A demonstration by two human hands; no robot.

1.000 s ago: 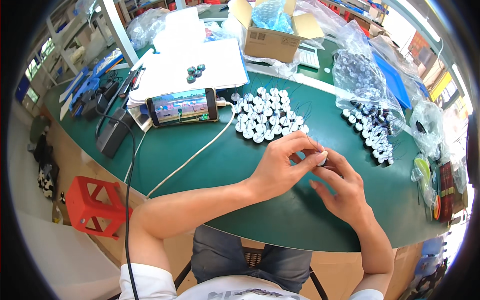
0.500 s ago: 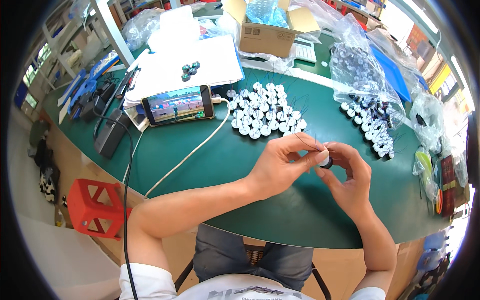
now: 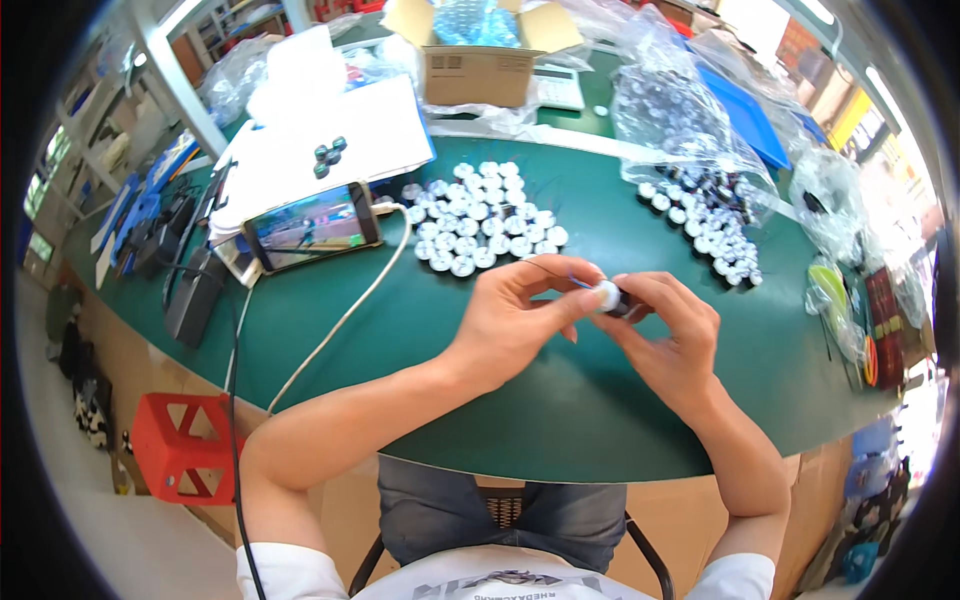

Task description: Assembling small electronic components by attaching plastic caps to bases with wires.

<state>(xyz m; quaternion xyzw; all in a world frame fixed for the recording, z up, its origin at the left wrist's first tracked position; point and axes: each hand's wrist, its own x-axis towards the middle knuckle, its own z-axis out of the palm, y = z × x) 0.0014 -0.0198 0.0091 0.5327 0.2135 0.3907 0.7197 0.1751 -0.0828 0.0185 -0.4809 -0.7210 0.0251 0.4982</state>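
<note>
Left hand [image 3: 512, 315] and right hand [image 3: 668, 332] pinch a white-and-black part [image 3: 611, 296], partly hidden; its thin wire [image 3: 579, 282] looks blurred

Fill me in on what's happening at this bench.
At a green table, someone's left hand and right hand hold a small round black-and-white part between them, thin wires showing beside it. Similar white-faced parts lie grouped beyond the left hand; another group farther right lies partly under a clear plastic bag.
</note>
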